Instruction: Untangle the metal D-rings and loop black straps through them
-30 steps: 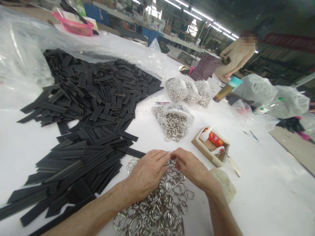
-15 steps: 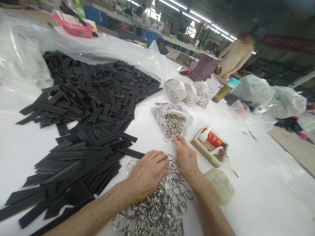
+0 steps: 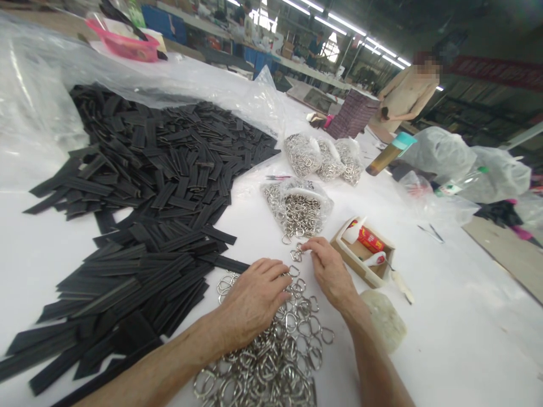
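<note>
My left hand point(image 3: 257, 299) lies palm down, fingers loosely bent, over the near pile of metal D-rings point(image 3: 271, 367). The end of a black strap piece point(image 3: 231, 264) runs up to its knuckles; what lies under the palm is hidden. My right hand point(image 3: 333, 274) has its thumb and index finger together at a few small metal rings point(image 3: 296, 254) on the white table. Just beyond them, an open clear plastic bag point(image 3: 316, 195) spills more small rings point(image 3: 301, 215). Left of my hands spreads a big heap of black strap pieces point(image 3: 139, 260).
A small open box point(image 3: 367, 268) with a red tube point(image 3: 369, 240) stands on the right, beside a pale translucent block point(image 3: 384, 322). Farther back are several bags of rings point(image 3: 303, 154), a bottle point(image 3: 388, 155) and a pink basket point(image 3: 123, 45). A person point(image 3: 407, 93) stands at the far right.
My right hand has drawn back from the bag's mouth, slightly right and toward me. A few small rings now lie apart from the bag. My left hand stays in place.
</note>
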Motion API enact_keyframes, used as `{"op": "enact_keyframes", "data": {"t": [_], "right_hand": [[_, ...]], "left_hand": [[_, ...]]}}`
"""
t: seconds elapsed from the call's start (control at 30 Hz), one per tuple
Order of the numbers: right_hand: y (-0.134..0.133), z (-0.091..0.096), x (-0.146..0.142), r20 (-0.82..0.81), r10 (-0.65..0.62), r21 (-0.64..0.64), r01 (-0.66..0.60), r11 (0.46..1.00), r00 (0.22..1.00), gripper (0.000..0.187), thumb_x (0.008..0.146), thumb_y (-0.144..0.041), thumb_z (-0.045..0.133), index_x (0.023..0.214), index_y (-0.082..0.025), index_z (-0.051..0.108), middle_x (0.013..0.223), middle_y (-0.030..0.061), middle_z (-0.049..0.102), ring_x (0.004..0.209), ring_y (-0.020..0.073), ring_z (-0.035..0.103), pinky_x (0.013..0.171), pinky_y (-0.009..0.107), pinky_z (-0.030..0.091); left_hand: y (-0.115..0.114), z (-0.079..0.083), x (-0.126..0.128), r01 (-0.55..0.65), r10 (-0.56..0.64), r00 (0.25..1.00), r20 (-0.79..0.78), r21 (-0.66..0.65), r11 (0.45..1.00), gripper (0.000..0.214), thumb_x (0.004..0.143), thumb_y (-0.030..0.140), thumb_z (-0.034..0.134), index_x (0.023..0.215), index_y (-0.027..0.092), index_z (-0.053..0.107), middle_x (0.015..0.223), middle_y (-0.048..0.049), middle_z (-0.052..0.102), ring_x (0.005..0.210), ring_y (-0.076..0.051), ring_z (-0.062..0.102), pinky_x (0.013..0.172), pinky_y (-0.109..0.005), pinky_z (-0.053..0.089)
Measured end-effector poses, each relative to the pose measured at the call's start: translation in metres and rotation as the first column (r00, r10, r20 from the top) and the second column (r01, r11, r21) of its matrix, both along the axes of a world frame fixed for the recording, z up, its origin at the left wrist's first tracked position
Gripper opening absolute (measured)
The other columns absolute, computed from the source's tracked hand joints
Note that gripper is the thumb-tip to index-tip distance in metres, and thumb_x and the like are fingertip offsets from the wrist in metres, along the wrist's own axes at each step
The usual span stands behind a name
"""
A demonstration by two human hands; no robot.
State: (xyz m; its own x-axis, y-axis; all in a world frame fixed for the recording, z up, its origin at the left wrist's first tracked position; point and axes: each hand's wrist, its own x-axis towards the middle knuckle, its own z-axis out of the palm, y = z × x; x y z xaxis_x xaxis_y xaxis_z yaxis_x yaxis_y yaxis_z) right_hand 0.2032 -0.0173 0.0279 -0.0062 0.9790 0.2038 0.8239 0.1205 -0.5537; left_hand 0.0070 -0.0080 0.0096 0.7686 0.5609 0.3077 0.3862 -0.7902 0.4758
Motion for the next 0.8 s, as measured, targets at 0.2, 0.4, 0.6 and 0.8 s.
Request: {"op": "enact_keyframes", "data": {"t": [0.2, 0.4, 0.6, 0.8], "right_hand": [[-0.003, 0.006, -0.012, 0.114, -0.029, -0.129, 0.043, 0.991, 0.993, 0.029, 0.086, -0.011, 0.039, 0.093, -0.020, 0.066, 0.089, 0.0053, 0.062, 0.086, 0.0175, 0.058, 0.083, 0.030, 0.043], [-0.010, 0.013, -0.021, 0.034, 0.111, -0.262, -0.099, 0.960, 0.993, 0.035, 0.085, -0.006, 0.037, 0.095, -0.022, 0.066, 0.089, 0.0032, 0.061, 0.086, 0.0158, 0.057, 0.082, 0.029, 0.044], [-0.014, 0.026, -0.002, -0.136, 0.173, -0.377, -0.213, 0.902, 0.975, 0.034, 0.080, -0.006, 0.040, 0.092, -0.024, 0.067, 0.093, 0.0001, 0.065, 0.091, 0.0158, 0.058, 0.085, 0.031, 0.043], [-0.005, 0.018, 0.001, -0.028, -0.109, -0.180, 0.102, 0.978, 0.994, 0.023, 0.086, -0.018, 0.044, 0.097, -0.019, 0.065, 0.092, 0.0042, 0.065, 0.088, 0.0190, 0.058, 0.083, 0.033, 0.043]], "left_hand": [[-0.001, 0.000, 0.000, -0.004, 0.004, 1.000, 0.008, -0.012, 1.000, 0.019, 0.093, 0.022, 0.045, 0.106, 0.017, 0.057, 0.115, -0.0054, 0.060, 0.112, -0.022, 0.050, 0.099, -0.043, 0.039], [-0.002, 0.000, 0.000, -0.071, 0.076, 0.995, 0.061, -0.077, 0.995, 0.034, 0.089, 0.019, 0.051, 0.123, 0.017, 0.047, 0.125, -0.0078, 0.055, 0.113, -0.022, 0.049, 0.099, -0.043, 0.041], [-0.001, 0.003, 0.000, -0.020, 0.019, 1.000, -0.015, -0.057, 0.998, 0.033, 0.091, 0.021, 0.049, 0.124, 0.017, 0.046, 0.127, -0.0051, 0.056, 0.117, -0.023, 0.047, 0.102, -0.042, 0.036], [0.000, 0.004, -0.001, 0.011, -0.013, 0.997, -0.077, -0.026, 1.000, 0.027, 0.094, 0.025, 0.046, 0.120, 0.019, 0.050, 0.129, -0.0018, 0.055, 0.120, -0.024, 0.044, 0.103, -0.044, 0.033]]}}
